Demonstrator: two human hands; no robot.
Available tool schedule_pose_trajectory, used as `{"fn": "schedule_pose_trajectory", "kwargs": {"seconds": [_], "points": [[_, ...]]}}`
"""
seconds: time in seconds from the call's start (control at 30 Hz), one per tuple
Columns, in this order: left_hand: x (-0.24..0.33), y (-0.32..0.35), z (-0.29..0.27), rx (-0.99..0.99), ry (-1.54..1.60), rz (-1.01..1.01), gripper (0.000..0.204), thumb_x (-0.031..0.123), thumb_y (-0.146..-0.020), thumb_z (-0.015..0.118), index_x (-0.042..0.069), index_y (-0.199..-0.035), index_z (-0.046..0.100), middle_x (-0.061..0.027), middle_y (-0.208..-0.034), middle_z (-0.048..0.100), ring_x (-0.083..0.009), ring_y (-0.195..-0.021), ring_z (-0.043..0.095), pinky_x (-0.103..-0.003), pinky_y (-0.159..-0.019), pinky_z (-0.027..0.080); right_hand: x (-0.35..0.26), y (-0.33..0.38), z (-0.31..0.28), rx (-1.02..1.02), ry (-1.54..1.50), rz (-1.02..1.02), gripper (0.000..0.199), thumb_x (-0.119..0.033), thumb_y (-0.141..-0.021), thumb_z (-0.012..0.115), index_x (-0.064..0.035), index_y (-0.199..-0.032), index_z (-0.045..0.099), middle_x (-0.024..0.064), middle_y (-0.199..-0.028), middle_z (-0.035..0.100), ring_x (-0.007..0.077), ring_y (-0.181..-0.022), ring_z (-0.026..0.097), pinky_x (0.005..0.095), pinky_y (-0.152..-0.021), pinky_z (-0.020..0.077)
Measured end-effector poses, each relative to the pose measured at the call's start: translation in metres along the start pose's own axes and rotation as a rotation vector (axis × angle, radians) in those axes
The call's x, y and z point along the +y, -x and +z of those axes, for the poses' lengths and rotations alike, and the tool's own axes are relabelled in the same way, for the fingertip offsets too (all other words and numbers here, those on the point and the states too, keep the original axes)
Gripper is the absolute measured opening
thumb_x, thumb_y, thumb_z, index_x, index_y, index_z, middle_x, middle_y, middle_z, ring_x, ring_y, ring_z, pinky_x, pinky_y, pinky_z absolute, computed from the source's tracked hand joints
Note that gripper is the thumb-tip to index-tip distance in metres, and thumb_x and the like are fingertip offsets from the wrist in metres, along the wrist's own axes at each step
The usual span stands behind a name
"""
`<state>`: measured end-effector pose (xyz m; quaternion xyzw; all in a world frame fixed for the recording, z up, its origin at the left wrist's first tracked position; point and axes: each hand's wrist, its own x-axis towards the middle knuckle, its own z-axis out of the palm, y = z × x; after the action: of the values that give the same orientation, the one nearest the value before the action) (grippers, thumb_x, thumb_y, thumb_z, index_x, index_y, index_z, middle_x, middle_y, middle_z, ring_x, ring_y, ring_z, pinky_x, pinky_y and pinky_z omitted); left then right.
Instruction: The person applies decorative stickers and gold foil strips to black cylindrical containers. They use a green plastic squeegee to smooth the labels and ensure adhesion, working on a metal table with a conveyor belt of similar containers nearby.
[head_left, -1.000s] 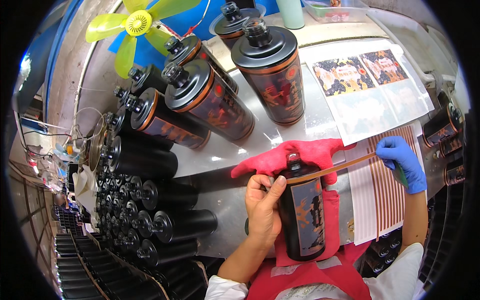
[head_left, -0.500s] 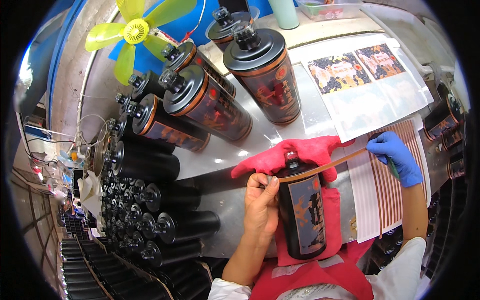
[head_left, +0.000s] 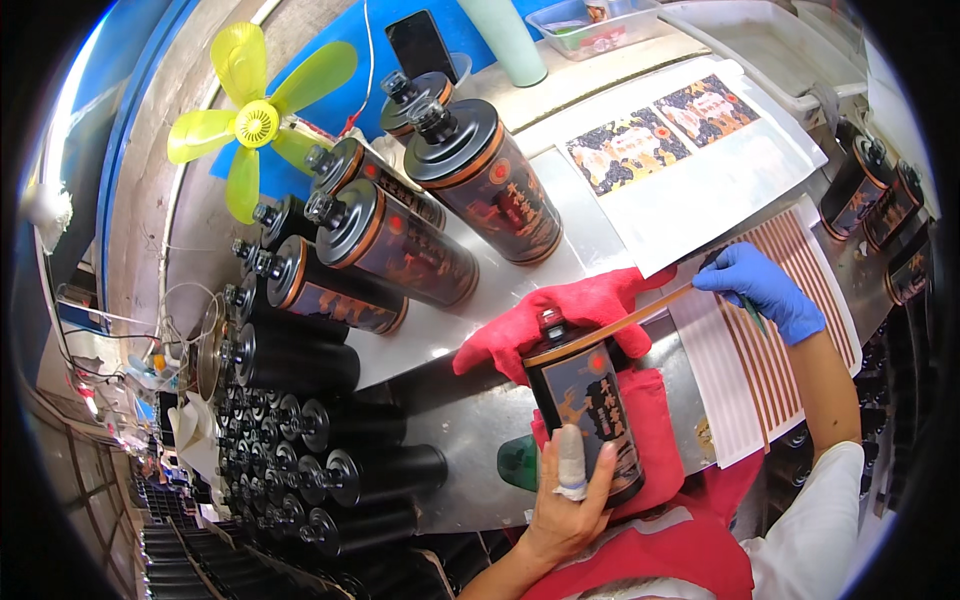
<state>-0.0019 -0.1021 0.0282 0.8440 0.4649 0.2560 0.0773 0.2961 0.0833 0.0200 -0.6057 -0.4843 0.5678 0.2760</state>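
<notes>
My left hand (head_left: 568,500), one finger wrapped in white tape, grips the lower body of a black bottle (head_left: 585,410) with an orange and grey label. The bottle lies on a red cloth (head_left: 580,305) on the metal table. My right hand (head_left: 762,287), in a blue glove, pinches the end of a thin copper-coloured strip (head_left: 620,325) that runs from the glove to the bottle's shoulder. Below that hand lies a sheet of striped copper strips (head_left: 745,365). A thin green tool sticks out under the glove.
Several labelled black bottles (head_left: 480,185) stand at the back, and rows of plain black ones (head_left: 300,470) fill the left. A yellow fan (head_left: 255,120), a phone (head_left: 420,45), printed label sheets (head_left: 665,140) and more bottles at the right edge (head_left: 870,195) surround the work spot.
My left hand slid from the bottle's shoulder down to its lower body, uncovering the label. The right hand keeps the strip taut at the bottle's shoulder.
</notes>
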Motion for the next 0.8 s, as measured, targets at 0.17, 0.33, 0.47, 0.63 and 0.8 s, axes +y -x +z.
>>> {"fn": "schedule_pose_trajectory", "kwargs": {"seconds": [0.17, 0.33, 0.47, 0.63, 0.8], "points": [[-0.031, 0.051, 0.016, -0.066, 0.207, -0.128, 0.085, 0.012, -0.075, 0.071, -0.019, -0.135, 0.021, -0.0413, -0.129, 0.039, -0.0502, -0.108, 0.054, -0.043, -0.088, 0.048, -0.031, 0.021, 0.021, -0.099, -0.118, -0.011, 0.023, -0.023, -0.076, 0.075, -0.0018, -0.078, 0.067, -0.0022, -0.059, 0.053, 0.0032, -0.050, 0.046, 0.0170, -0.046, 0.0345], [-0.015, 0.026, -0.020, -0.125, 0.243, -0.321, 0.102, 0.023, -0.076, 0.075, -0.019, -0.138, 0.005, -0.0358, -0.129, 0.044, -0.0439, -0.108, 0.056, -0.042, -0.091, 0.046, -0.040, 0.025, 0.035, -0.115, -0.107, -0.009, 0.021, -0.022, -0.076, 0.075, -0.0029, -0.076, 0.067, -0.0030, -0.059, 0.053, 0.0021, -0.049, 0.044, 0.0160, -0.046, 0.0327], [0.013, -0.014, -0.017, 0.010, -0.241, 0.178, 0.059, 0.033, -0.086, 0.062, 0.010, -0.137, 0.044, -0.0106, -0.140, 0.043, -0.0340, -0.129, 0.040, -0.060, -0.104, 0.022, -0.041, 0.024, 0.033, -0.112, -0.095, -0.008, 0.020, -0.022, -0.077, 0.074, -0.0034, -0.076, 0.067, -0.0032, -0.059, 0.053, 0.0018, -0.049, 0.044, 0.0163, -0.045, 0.0321], [0.015, -0.022, -0.007, -0.163, -0.282, 0.112, 0.039, 0.017, -0.084, 0.053, 0.012, -0.121, 0.061, -0.0069, -0.124, 0.057, -0.0272, -0.126, 0.046, -0.062, -0.107, 0.015, -0.039, 0.025, 0.031, -0.122, -0.107, 0.012, 0.019, -0.022, -0.079, 0.072, -0.0032, -0.077, 0.067, -0.0035, -0.060, 0.054, 0.0019, -0.050, 0.045, 0.0160, -0.046, 0.0330], [-0.016, 0.033, 0.019, 0.152, 0.101, 0.018, 0.058, 0.024, -0.077, 0.071, 0.003, -0.126, 0.050, -0.0341, -0.132, 0.042, -0.0475, -0.117, 0.049, -0.051, -0.098, 0.041, -0.061, 0.027, 0.067, -0.240, -0.104, -0.057, 0.021, -0.022, -0.081, 0.070, -0.0011, -0.083, 0.068, -0.0015, -0.068, 0.059, 0.0032, -0.060, 0.051, 0.0182, -0.053, 0.0414]]}}
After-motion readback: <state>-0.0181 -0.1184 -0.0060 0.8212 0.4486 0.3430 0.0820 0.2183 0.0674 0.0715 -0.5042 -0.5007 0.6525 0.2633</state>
